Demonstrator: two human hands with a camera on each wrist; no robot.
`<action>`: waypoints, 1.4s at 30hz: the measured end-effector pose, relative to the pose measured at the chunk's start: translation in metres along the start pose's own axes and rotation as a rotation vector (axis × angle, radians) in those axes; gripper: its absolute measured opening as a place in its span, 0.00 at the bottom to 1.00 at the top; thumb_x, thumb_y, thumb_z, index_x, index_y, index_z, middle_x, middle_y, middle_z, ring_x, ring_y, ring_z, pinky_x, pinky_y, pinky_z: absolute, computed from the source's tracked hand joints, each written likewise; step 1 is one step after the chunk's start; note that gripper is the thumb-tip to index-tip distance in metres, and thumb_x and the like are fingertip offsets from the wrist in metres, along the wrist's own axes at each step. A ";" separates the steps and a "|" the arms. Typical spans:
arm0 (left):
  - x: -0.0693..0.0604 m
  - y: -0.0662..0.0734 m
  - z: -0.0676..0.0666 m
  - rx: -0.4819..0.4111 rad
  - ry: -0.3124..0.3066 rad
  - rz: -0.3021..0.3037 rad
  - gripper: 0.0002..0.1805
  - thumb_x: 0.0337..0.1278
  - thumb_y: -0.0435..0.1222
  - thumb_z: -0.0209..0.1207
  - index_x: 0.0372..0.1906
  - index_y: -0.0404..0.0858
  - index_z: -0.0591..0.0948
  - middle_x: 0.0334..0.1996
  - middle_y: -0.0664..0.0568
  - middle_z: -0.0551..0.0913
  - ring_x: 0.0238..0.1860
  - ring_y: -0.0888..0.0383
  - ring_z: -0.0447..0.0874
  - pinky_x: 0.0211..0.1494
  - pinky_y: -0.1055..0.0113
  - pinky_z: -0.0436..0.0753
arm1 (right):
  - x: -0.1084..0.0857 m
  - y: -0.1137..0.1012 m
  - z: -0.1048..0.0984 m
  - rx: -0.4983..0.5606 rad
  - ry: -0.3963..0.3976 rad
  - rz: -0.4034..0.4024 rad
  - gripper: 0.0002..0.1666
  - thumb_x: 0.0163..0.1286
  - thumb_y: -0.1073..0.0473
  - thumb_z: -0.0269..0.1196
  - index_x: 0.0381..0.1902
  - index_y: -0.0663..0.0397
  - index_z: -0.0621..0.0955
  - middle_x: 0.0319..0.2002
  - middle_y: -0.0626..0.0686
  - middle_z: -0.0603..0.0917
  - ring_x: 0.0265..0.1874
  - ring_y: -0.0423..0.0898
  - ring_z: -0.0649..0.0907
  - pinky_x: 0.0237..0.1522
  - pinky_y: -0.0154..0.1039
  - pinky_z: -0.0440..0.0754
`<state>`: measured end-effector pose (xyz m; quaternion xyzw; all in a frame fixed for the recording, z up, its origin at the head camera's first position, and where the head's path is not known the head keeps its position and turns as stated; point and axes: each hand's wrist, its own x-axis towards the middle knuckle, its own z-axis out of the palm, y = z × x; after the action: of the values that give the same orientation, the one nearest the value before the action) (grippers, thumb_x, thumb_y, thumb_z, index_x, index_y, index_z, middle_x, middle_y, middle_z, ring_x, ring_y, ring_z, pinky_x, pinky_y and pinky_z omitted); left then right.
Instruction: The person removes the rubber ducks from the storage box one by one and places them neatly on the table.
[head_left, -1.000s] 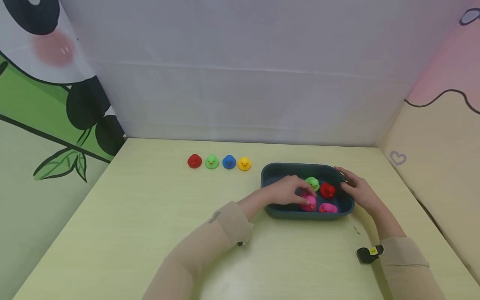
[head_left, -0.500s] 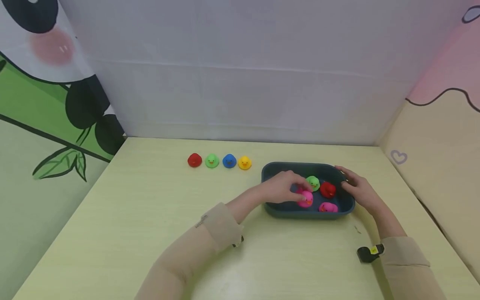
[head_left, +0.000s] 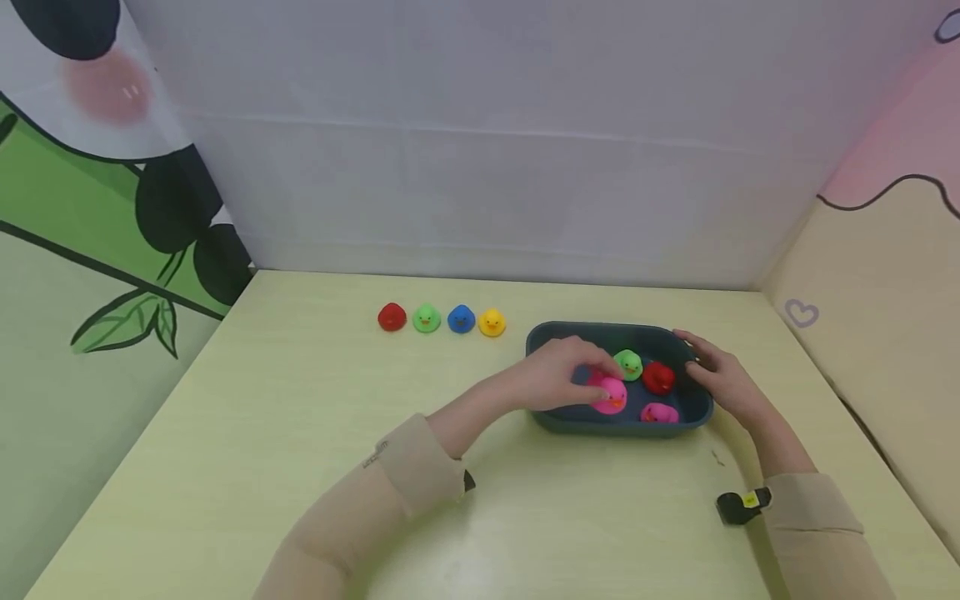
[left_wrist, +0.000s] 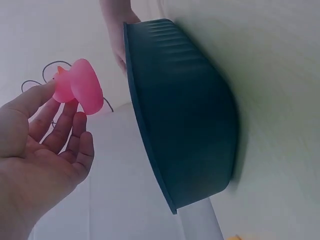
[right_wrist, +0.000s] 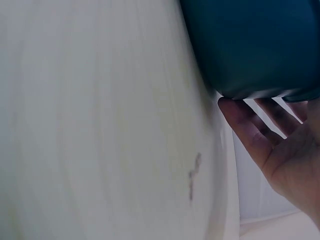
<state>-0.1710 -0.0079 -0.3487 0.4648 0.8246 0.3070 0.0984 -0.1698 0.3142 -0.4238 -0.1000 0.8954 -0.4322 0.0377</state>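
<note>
My left hand [head_left: 558, 373] pinches a pink rubber duck [head_left: 611, 395] between thumb and fingers, above the dark teal tub [head_left: 615, 429]. The left wrist view shows that duck [left_wrist: 85, 86] higher than the tub's rim, apart from its wall [left_wrist: 185, 110]. At the tub's right end my right hand [head_left: 727, 385] holds the rim, thumb over the edge. In the right wrist view, fingers [right_wrist: 250, 132] touch the outer wall. Inside the tub lie a green duck [head_left: 628, 364], a red duck [head_left: 659, 378] and another pink duck [head_left: 660, 413], which looks tipped over.
Left of the tub, a row of ducks stands on the pale table [head_left: 300, 400]: red [head_left: 392, 317], green [head_left: 427, 317], blue [head_left: 461, 318] and yellow [head_left: 492, 322]. A white sheet [head_left: 480, 167] rises behind the table, with painted walls at both sides.
The left hand has lifted the pink duck up from the tub and drawn it slightly left. The right hand stays at the tub's end. The view has shifted slightly.
</note>
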 end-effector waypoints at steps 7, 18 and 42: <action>-0.017 0.004 -0.014 -0.041 0.075 0.075 0.17 0.58 0.42 0.62 0.53 0.46 0.80 0.48 0.62 0.81 0.51 0.66 0.71 0.55 0.70 0.71 | 0.000 -0.002 -0.002 -0.020 0.008 -0.014 0.30 0.74 0.58 0.49 0.72 0.54 0.58 0.68 0.70 0.59 0.64 0.72 0.63 0.54 0.27 0.70; -0.041 -0.015 -0.027 -0.191 0.197 0.037 0.17 0.57 0.41 0.63 0.53 0.48 0.80 0.48 0.65 0.79 0.49 0.67 0.71 0.49 0.67 0.76 | 0.000 -0.001 0.002 -0.023 0.017 -0.024 0.29 0.74 0.59 0.49 0.71 0.55 0.59 0.68 0.71 0.60 0.64 0.72 0.63 0.46 0.16 0.64; -0.080 -0.080 -0.046 -0.147 0.249 0.003 0.17 0.56 0.41 0.63 0.52 0.49 0.80 0.47 0.64 0.80 0.50 0.62 0.74 0.49 0.62 0.76 | 0.000 -0.001 0.004 -0.008 0.004 0.009 0.31 0.75 0.59 0.47 0.73 0.53 0.56 0.70 0.69 0.55 0.65 0.73 0.59 0.59 0.67 0.61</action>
<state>-0.2038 -0.1233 -0.3699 0.4160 0.8051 0.4218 0.0287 -0.1689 0.3108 -0.4250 -0.0951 0.8976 -0.4287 0.0375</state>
